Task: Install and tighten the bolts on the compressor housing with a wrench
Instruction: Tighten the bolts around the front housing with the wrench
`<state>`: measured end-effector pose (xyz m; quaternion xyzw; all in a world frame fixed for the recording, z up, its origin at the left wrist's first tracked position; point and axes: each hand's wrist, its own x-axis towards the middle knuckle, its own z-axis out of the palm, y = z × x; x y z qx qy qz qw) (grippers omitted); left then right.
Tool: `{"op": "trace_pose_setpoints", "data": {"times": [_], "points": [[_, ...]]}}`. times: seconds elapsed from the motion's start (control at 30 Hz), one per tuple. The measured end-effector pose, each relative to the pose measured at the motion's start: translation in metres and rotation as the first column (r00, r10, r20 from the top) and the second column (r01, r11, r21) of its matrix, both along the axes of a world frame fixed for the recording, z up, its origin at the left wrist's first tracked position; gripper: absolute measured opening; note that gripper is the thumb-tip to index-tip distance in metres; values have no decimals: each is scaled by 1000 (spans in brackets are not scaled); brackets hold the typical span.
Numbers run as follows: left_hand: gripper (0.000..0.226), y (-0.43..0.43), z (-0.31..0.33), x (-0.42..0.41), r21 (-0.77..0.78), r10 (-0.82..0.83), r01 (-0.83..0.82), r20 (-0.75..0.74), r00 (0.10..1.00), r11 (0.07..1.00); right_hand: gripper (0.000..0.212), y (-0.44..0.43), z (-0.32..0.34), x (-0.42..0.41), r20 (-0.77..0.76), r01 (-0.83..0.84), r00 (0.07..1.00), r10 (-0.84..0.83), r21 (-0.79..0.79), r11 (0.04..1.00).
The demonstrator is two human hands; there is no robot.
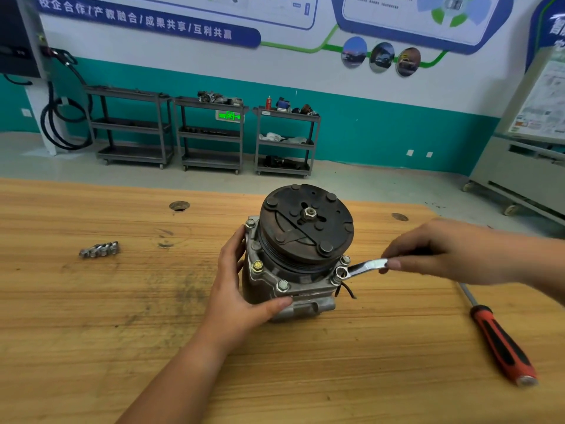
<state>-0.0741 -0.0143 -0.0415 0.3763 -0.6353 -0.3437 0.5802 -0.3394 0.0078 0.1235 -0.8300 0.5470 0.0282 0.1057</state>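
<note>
On the right front corner of the compressor, mid-bench, the wrench has its ring over a bolt, so this looks like the tightening step. The right hand pinches the wrench handle in curled fingers. The left hand wraps the compressor's left side, thumb across its front. Next, probably a handle swing while the body is braced. Spare bolts lie well left of the compressor.

The bench is honey-brown wood with fine grain stripes and dark grey smudges; the compressor housing is dull silver-grey under a rusty black-brown clutch plate. The wrench and the loose bolts are bright silver, the screwdriver handle red with black panels. The wall is white over a teal band, its banner blue with white lettering.
</note>
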Motion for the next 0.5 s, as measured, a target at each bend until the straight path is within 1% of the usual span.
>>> {"op": "trace_pose_setpoints", "data": {"times": [0.07, 0.1, 0.13, 0.2, 0.3, 0.5], "points": [[109, 0, 0, 0, -1, -1, 1, 1, 1000, 1000, 25, -9, 9, 5, -80, -17, 997, 19, 31, 999], [109, 0, 0, 0, -3, -2, 2, -1, 1000, 1000, 16, -14, 12, 7, -98, -17, 995, 23, 57, 998], [108, 0, 0, 0, -4, -3, 3, -1, 1000, 1000, 11, -17, 14, 10, -107, -23, 994, 32, 89, 996], [108, 1, 1, 0, -2, -5, 5, 0, 1000, 1000, 12, -22, 18, 16, -124, -29, 991, 48, 150, 988], [108, 2, 1, 0, 3, -6, 6, 2, 1000, 1000, 15, -28, 23, 24, -166, -18, 985, 50, 189, 982], [109, 0, -3, 1, 18, 13, -14, 22, 1000, 1000, 25, -34, 27, 32, -275, -4, 960, 52, 172, 985]]}}
